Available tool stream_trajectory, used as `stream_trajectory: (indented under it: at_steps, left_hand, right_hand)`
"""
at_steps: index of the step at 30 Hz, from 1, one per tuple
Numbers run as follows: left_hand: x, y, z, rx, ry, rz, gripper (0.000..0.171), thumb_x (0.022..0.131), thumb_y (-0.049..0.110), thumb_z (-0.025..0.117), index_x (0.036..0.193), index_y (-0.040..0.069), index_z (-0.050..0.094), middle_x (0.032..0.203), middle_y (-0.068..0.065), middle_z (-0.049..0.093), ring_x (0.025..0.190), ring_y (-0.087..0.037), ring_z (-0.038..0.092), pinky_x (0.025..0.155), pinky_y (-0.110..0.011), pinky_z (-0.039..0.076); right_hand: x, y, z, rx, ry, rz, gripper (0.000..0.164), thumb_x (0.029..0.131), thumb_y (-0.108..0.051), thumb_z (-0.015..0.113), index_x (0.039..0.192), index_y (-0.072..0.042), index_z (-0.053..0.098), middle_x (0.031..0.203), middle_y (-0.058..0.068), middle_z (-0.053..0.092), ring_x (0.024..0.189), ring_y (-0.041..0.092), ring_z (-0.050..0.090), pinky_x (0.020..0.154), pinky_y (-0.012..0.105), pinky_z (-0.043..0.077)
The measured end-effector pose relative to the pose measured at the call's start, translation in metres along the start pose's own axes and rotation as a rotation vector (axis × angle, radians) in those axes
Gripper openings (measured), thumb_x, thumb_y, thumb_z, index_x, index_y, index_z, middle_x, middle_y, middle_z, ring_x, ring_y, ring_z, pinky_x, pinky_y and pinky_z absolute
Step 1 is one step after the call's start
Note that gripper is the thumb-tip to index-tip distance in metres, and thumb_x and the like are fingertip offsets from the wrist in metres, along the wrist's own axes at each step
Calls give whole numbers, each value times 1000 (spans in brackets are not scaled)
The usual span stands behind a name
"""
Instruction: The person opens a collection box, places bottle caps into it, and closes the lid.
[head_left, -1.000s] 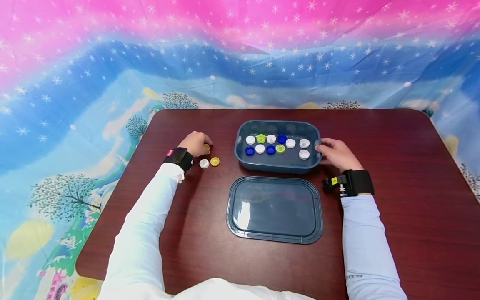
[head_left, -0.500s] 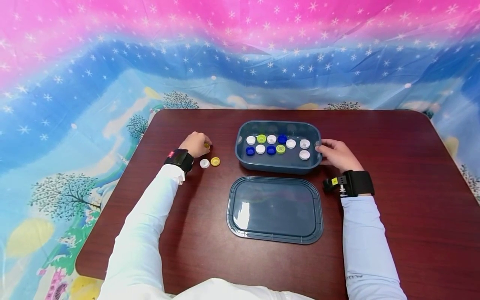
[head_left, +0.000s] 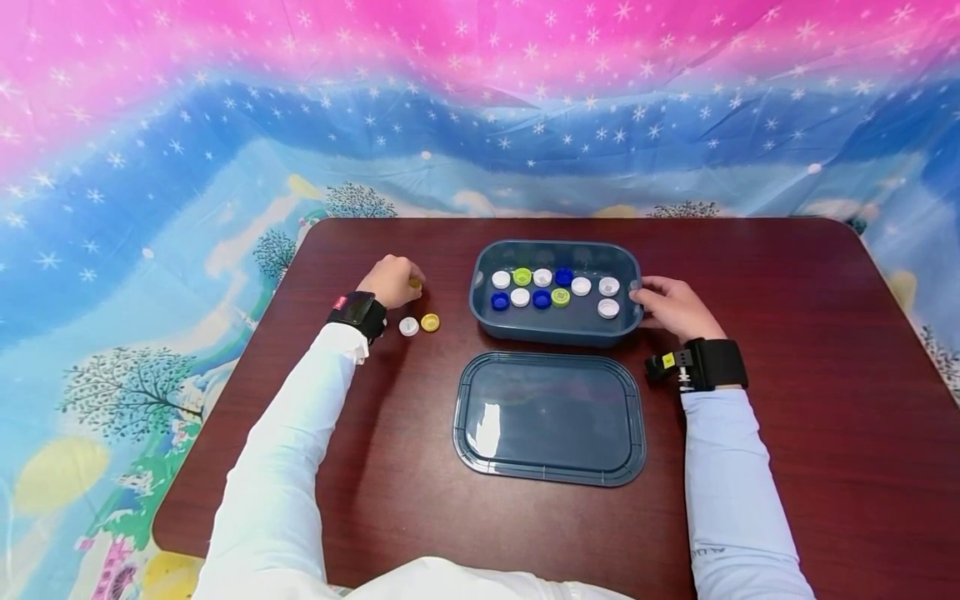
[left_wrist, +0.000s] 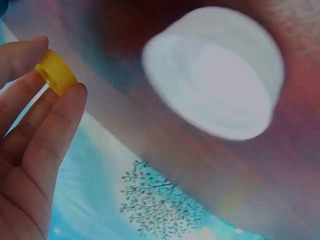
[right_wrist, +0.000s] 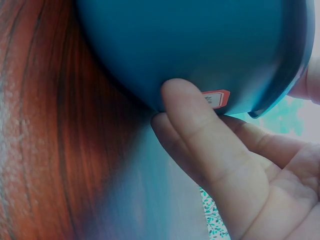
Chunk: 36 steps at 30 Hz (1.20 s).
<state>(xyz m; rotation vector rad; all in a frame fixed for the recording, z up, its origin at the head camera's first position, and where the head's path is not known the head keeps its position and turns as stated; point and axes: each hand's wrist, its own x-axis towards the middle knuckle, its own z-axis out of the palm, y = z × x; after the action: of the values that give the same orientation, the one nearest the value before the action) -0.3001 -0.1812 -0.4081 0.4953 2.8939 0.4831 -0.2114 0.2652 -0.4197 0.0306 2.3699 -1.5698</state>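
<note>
Between thumb and fingertips, my left hand (head_left: 390,282) pinches a yellow bottle cap (left_wrist: 58,72), its round edge plain in the left wrist view. On the table near that wrist lie a white bottle cap (head_left: 408,327) and another yellow cap (head_left: 430,322). A dark blue-grey plastic container (head_left: 555,336) stands at the back middle, with several white, blue and green caps (head_left: 542,299) in two rows on its floor. My right hand (head_left: 681,308) grips the container's right end, thumb at the rim and fingers against the outer wall (right_wrist: 190,40).
In front of the container lies its flat, translucent lid (head_left: 550,418). The dark red wooden table (head_left: 825,400) has rounded corners, and a patterned cloth (head_left: 480,108) hangs behind and beside it. A small label (right_wrist: 216,99) is stuck on the container's wall.
My left hand has lifted slightly and shifted toward the far side with the yellow cap. The right hand and the container stay where they were.
</note>
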Motion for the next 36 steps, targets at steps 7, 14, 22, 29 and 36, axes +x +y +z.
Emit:
stream_trajectory:
  at_steps: [7, 14, 22, 29, 36]
  left_hand:
    - [3, 18, -16, 7, 30, 45, 23, 87, 7, 71, 109, 0, 73, 108, -14, 70, 106, -31, 61, 92, -42, 49]
    - [11, 47, -33, 34, 73, 155, 22, 89, 9, 68, 109, 2, 73, 105, -12, 70, 98, -25, 65, 86, -37, 50]
    - [22, 93, -43, 73, 70, 311, 25, 89, 9, 69, 112, 1, 72, 108, -12, 70, 95, -22, 65, 83, -34, 50]
    - [32, 130, -36, 94, 9, 387, 26, 90, 9, 69, 115, 1, 71, 112, -12, 69, 103, -22, 63, 90, -32, 49]
    - [43, 165, -23, 130, -55, 491, 25, 91, 10, 67, 115, 3, 71, 113, -11, 68, 104, -22, 63, 90, -30, 49]
  right_hand:
    - [1, 1, 0, 7, -3, -1, 61, 103, -30, 46, 151, 3, 27, 138, 29, 44, 107, 33, 61, 91, 41, 48]
    - [0, 0, 0, 7, -1, 10, 62, 103, -30, 46, 151, 4, 26, 139, 28, 43, 107, 32, 60, 91, 40, 48]
    - [2, 2, -1, 13, -10, 20, 62, 103, -30, 46, 152, 2, 25, 140, 27, 42, 111, 36, 58, 90, 39, 49]
    - [1, 2, -2, 16, -12, 12, 62, 103, -30, 46, 152, 2, 24, 141, 27, 42, 113, 37, 58, 91, 40, 48]
    - [-1, 1, -2, 13, -10, -2, 61, 103, -28, 46, 151, 3, 26, 139, 28, 43, 112, 38, 58, 91, 41, 48]
